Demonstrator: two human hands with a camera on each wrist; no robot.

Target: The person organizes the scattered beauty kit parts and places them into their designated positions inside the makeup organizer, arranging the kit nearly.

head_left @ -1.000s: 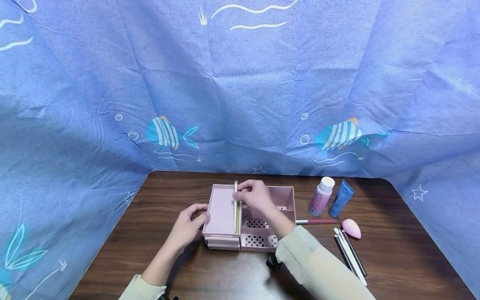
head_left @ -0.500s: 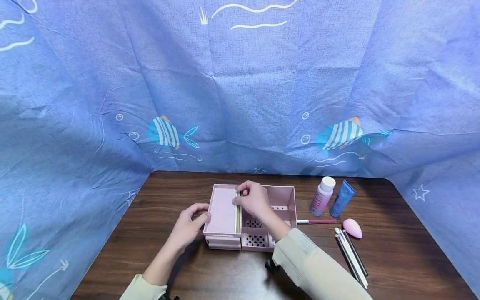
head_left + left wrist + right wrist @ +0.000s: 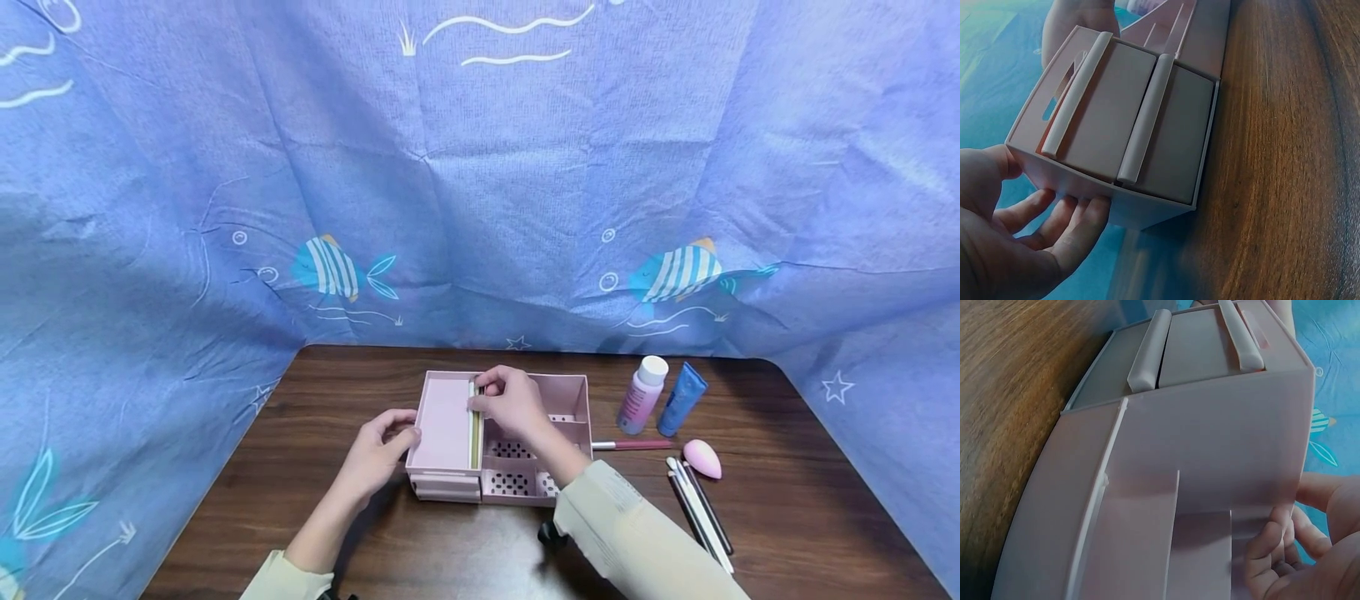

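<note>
A pink desktop organizer (image 3: pixel 442 429) stands on the table, with a flat tray top over two drawers (image 3: pixel 1107 109) on the left and lower compartments on the right. Thin makeup brushes (image 3: pixel 476 446), one white and one yellowish, lie along the tray's right edge. My left hand (image 3: pixel 380 450) holds the organizer's left side, thumb at the top edge and fingers against the wall. At the far end of the brushes, my right hand (image 3: pixel 513 407) has thumb and curled fingers on the white brush beside the tray rim. In the right wrist view those fingers hang over the compartment side.
Right of the organizer stand a pink bottle (image 3: pixel 642 398) with a white cap and a blue tube (image 3: pixel 682 400). A red-handled brush (image 3: pixel 641 445) lies before them, near a pink makeup sponge (image 3: pixel 702 458) and several more brushes (image 3: pixel 701 512). A blue fish-print curtain (image 3: pixel 480 208) hangs behind.
The white brush, its tip sticking out past the tray's back rim a second ago, now lies down inside the tray. My right hand has lowered slightly with it; the left hand has stayed put.
</note>
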